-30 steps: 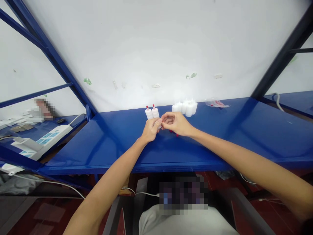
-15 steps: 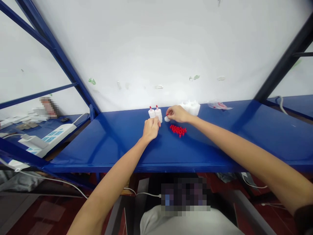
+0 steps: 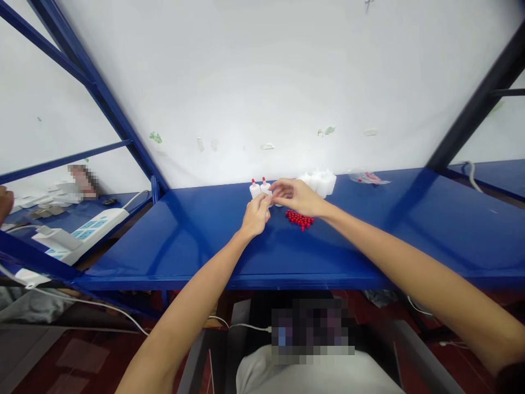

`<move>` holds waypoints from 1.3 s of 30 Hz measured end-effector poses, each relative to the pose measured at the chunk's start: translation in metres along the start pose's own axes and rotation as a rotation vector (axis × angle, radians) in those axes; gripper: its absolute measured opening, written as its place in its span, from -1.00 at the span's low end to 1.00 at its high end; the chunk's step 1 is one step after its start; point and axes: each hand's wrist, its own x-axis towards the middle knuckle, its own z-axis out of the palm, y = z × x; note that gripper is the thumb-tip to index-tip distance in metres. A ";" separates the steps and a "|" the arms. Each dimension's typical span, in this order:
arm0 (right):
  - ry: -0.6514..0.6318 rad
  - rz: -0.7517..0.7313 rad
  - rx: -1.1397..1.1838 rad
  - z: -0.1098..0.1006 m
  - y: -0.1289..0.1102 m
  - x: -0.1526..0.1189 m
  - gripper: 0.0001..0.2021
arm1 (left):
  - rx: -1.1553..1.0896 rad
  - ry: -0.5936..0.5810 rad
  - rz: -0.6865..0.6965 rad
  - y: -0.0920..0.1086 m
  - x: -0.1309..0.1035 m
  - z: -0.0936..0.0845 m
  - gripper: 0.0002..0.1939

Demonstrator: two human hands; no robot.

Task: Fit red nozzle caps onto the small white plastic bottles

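Two white squeeze bottles with red tips, a left one [image 3: 255, 190] and a right one [image 3: 264, 186], stand upright on the blue table [image 3: 197, 235], just behind my hands. My left hand [image 3: 256, 214] is closed in a pinch in front of them; what it holds is hidden. My right hand [image 3: 297, 196] reaches in from the right, fingers curled and meeting the left fingertips. Anything between its fingers is too small to make out. Below it lies a pile of small red caps [image 3: 299, 219]. A sliver of something white shows under the right hand.
Several white bottles [image 3: 322, 183] stand grouped behind my right hand. A clear plastic bag [image 3: 369, 178] with red bits lies right of them. At far left are a power strip [image 3: 92, 227] and another person's hand [image 3: 5, 202]. Blue posts frame the table.
My right hand has moved left from a white piece with a red tip to meet my left hand. Another person's hand has come in at the left edge.
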 end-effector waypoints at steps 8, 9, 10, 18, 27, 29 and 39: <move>-0.001 -0.071 0.041 0.021 -0.014 -0.006 -0.64 | -0.271 -0.112 0.040 -0.004 0.001 -0.002 -0.68; 0.009 -0.087 0.006 0.022 -0.015 -0.007 -0.63 | -0.292 -0.130 0.040 -0.004 0.002 -0.002 -0.68; 0.013 -0.101 -0.031 0.023 -0.017 -0.008 -0.63 | -0.309 -0.148 0.039 -0.004 0.002 -0.002 -0.68; 0.076 -0.142 -0.294 0.026 -0.017 -0.008 -0.68 | -0.343 -0.179 0.057 0.004 0.000 -0.005 -0.80; 0.080 -0.200 -0.363 0.028 -0.019 -0.007 -0.91 | -0.275 0.000 0.160 0.004 -0.003 -0.004 -0.73; 0.195 -0.169 -0.349 0.021 -0.014 -0.005 -0.86 | -0.256 0.076 0.126 0.000 -0.001 -0.004 -0.71; 0.245 0.172 -0.668 -0.014 0.025 0.013 -0.81 | 0.068 0.018 0.017 -0.006 0.003 -0.004 -0.67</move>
